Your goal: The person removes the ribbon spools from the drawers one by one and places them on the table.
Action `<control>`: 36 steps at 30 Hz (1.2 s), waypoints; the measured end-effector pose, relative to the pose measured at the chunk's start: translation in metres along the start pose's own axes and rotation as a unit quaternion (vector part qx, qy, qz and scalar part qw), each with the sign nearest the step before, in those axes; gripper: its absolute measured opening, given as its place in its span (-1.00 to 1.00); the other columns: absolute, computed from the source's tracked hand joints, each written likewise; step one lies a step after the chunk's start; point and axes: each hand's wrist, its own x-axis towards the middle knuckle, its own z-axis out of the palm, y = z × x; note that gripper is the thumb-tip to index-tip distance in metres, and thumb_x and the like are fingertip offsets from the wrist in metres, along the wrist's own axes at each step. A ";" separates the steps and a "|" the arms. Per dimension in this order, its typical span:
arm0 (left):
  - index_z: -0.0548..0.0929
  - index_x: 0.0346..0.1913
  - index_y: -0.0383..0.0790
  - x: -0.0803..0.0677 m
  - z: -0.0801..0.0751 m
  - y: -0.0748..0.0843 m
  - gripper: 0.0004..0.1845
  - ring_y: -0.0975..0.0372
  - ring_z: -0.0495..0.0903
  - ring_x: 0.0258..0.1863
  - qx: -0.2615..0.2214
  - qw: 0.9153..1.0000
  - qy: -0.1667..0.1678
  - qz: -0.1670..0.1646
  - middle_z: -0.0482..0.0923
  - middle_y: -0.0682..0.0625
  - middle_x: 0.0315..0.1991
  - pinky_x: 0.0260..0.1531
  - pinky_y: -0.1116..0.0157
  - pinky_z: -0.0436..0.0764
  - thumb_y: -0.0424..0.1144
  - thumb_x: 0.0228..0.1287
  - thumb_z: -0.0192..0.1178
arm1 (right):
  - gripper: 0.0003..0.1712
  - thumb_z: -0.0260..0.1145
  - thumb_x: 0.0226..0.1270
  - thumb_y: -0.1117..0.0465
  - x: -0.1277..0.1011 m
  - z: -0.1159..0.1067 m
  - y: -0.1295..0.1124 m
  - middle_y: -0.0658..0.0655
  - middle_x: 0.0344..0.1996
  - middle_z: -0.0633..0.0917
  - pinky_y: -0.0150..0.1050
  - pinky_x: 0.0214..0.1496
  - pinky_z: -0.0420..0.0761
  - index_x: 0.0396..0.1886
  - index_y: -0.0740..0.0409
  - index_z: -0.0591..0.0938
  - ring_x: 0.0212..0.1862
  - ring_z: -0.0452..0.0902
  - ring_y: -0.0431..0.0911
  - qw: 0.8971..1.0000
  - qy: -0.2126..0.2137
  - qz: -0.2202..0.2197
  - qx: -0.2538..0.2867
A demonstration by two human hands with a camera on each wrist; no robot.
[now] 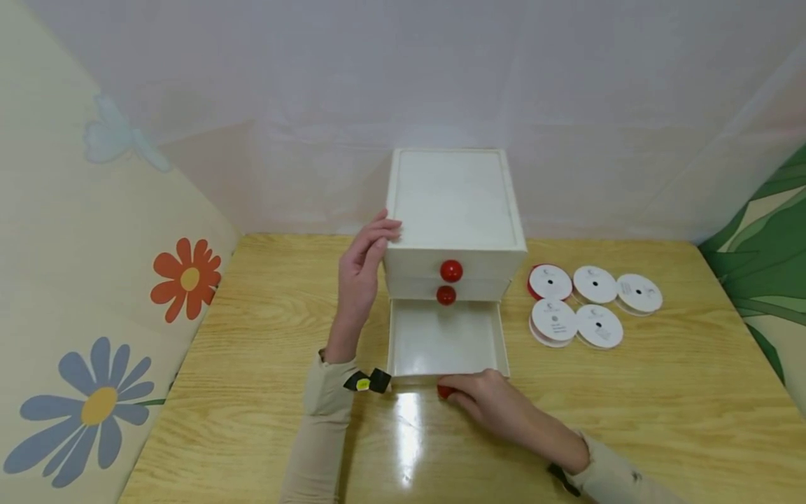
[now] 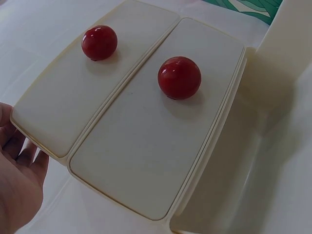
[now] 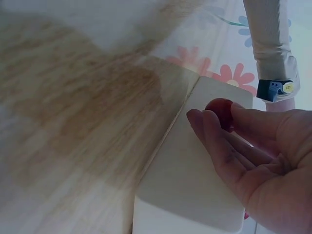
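Observation:
A white drawer cabinet (image 1: 453, 199) with red round knobs stands on the table, its bottom drawer (image 1: 448, 339) pulled out and showing a bare inside. My right hand (image 1: 497, 406) pinches that drawer's red knob (image 3: 220, 113) between thumb and fingers. Against the cabinet's left side and top edge rests my left hand (image 1: 362, 276), its fingers lying over the edge. Both upper drawers are closed; the top knob (image 2: 99, 43) and the middle knob (image 2: 179, 78) show clearly in the left wrist view.
Several ribbon spools (image 1: 595, 284) with white faces lie flat to the right of the cabinet. The wooden table (image 1: 277, 315) meets a pale cloth backdrop (image 1: 315, 84) behind the cabinet. Flower-painted panels (image 1: 101, 406) stand on the left.

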 end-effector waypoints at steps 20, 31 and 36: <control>0.59 -0.05 -0.64 -0.001 0.000 0.001 -0.76 0.04 0.32 0.50 0.003 1.000 -0.001 -0.003 0.65 -0.23 0.13 0.56 0.10 0.23 -0.47 0.57 -0.03 | -0.73 0.38 0.38 0.42 0.017 -0.010 0.011 0.21 -0.11 0.81 -0.23 -0.09 0.80 0.05 0.32 0.74 -0.09 0.79 -0.02 0.999 0.039 -0.008 -0.025; 0.59 -0.05 -0.65 0.000 0.000 0.003 -0.77 0.03 0.32 0.50 0.002 1.000 -0.003 -0.001 0.63 -0.31 0.12 0.56 0.10 0.23 -0.51 0.56 -0.04 | -0.72 0.40 0.38 0.41 0.035 -0.014 0.023 0.20 -0.10 0.81 -0.19 -0.11 0.80 0.06 0.31 0.75 -0.09 0.77 -0.07 0.996 0.072 -0.006 -0.043; 0.60 -0.04 -0.63 0.000 0.000 0.001 -0.76 0.05 0.33 0.50 0.008 1.000 -0.004 0.002 0.60 -0.39 0.12 0.56 0.10 0.24 -0.49 0.57 -0.03 | -0.72 0.43 0.35 0.40 0.043 -0.016 0.029 0.16 -0.10 0.81 -0.11 -0.05 0.79 0.05 0.28 0.77 -0.07 0.76 -0.05 0.994 0.088 -0.008 -0.061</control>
